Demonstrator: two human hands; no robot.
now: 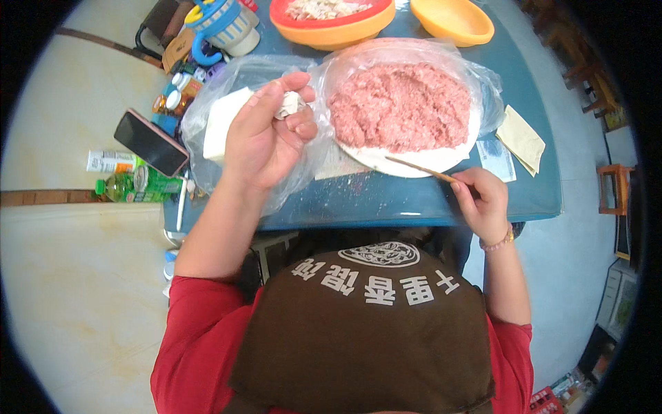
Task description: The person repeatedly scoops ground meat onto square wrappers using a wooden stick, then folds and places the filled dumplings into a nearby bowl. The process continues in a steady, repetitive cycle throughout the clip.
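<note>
My left hand is raised, palm up, with its fingers curled around a small crumpled wonton of thin white dough. Partly hidden behind this hand is a thick white stack of wrappers, lying on a clear plastic bag. My right hand pinches a thin wooden stick at one end. The stick's other end points left, over the near rim of a white plate. Pink minced meat is heaped on the plate, with plastic film around its far side.
At the back stand a red basket of whitish pieces and a yellow bowl. On the left are a striped cup, pill bottles, a phone and a green drink bottle. Folded paper and a banknote lie right.
</note>
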